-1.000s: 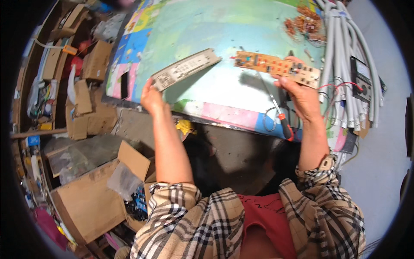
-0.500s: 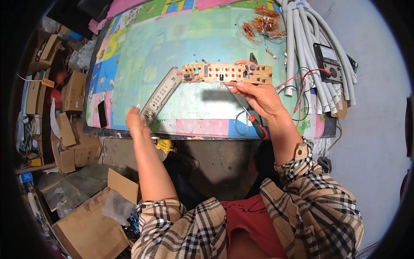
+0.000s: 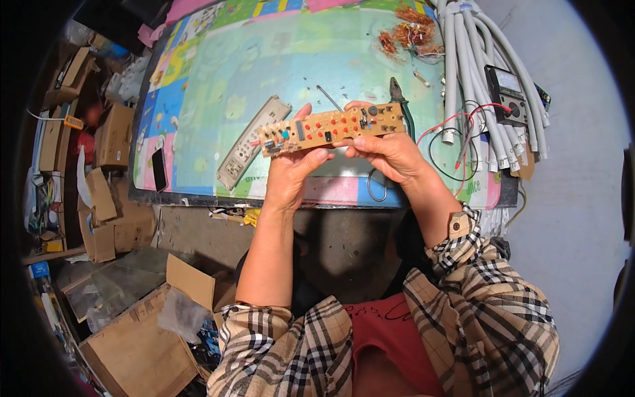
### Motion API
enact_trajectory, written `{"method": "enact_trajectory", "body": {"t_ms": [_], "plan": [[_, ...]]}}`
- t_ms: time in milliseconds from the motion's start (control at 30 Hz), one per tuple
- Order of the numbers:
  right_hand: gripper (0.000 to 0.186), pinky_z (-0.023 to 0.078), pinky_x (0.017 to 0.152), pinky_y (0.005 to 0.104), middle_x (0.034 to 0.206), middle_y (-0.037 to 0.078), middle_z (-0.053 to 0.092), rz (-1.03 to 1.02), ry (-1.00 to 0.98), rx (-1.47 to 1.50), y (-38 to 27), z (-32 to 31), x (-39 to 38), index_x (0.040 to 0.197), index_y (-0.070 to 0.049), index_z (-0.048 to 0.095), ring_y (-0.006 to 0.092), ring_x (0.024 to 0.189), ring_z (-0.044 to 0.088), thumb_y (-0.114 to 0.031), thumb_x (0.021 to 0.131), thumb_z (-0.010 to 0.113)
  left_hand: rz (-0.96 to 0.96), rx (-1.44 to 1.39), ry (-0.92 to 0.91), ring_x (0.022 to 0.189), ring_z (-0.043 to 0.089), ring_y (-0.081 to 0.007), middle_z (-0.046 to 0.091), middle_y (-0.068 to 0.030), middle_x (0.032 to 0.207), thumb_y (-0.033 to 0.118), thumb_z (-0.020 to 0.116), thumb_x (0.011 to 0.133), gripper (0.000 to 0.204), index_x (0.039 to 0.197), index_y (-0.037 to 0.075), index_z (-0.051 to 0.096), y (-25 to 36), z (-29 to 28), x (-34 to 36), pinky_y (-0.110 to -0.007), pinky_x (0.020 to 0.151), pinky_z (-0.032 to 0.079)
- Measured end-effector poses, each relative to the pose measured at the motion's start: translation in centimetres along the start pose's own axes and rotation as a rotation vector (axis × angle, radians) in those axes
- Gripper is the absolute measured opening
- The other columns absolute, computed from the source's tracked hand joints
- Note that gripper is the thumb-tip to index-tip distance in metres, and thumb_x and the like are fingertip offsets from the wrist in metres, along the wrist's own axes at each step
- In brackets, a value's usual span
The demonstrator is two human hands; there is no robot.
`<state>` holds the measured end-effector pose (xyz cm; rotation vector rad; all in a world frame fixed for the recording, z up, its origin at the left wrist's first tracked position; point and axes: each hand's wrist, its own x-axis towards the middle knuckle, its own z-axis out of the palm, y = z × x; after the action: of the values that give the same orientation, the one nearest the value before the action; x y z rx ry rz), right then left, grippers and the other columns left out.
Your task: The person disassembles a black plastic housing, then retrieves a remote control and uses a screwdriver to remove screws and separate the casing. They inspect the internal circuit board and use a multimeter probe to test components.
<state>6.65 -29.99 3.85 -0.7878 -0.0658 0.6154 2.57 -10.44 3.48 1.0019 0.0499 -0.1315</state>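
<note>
A colourful mat (image 3: 218, 86) covers the table, with cardboard boxes (image 3: 112, 135) on the floor at the left. A grey plastic cover (image 3: 253, 141) lies on the mat. Above it, the left hand (image 3: 294, 171) and right hand (image 3: 387, 151) lift a long circuit board (image 3: 331, 127), fingers pinched on its ends. Grey hoses (image 3: 473, 63) lie at the right.

Beige plaid shirt, rolled buttoned sleeves, red top beneath

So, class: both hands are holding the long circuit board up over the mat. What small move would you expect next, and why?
Probably a slight tilt of the circuit board toward the eyes. The left hand and right hand grip its ends above the table, component side up, while the grey cover, pliers and meter lie untouched.
</note>
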Motion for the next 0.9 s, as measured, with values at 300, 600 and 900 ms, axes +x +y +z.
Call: {"method": "enact_trajectory", "body": {"t_ms": [300,600,900], "plan": [[0.05,0.054,0.081,0.0316,0.116,0.017,0.061,0.059,-0.071,0.179,1.3,-0.2,0.4,0.133,0.0,0.042,0.0246,0.102,0.064,0.003,0.087,0.06,0.091,-0.004,0.012,0.126,0.047,-0.0244,0.05,-0.0174,0.135,0.001,0.074,0.075,0.073,0.139,-0.002,0.039,0.2,0.0,-0.2,-0.038,0.107,0.036],[0.043,0.055,0.077,0.0313,0.104,0.014,0.062,0.288,-0.036,-0.582,0.3,-1.0,0.4,0.123,0.003,0.052,0.0206,0.092,0.065,-0.009,0.085,0.066,0.192,-0.026,0.058,0.129,0.042,-0.0279,0.045,-0.018,0.138,0.006,0.064,0.085,0.056,0.136,-0.001,0.041,1.8,-2.0,0.6,-0.045,0.109,0.033],[0.018,0.051,0.069,0.0282,0.074,0.009,0.069,-0.153,0.686,-1.315,-7.0,-10.4,-1.8,0.086,-0.001,0.067,0.0157,0.071,0.068,-0.018,0.08,0.065,0.132,-0.004,0.126,0.117,0.054,-0.031,0.057,-0.0216,0.124,0.023,0.053,0.096,0.05,0.134,-0.007,0.04,3.7,-5.5,-0.2,-0.046,0.103,0.043]]}}
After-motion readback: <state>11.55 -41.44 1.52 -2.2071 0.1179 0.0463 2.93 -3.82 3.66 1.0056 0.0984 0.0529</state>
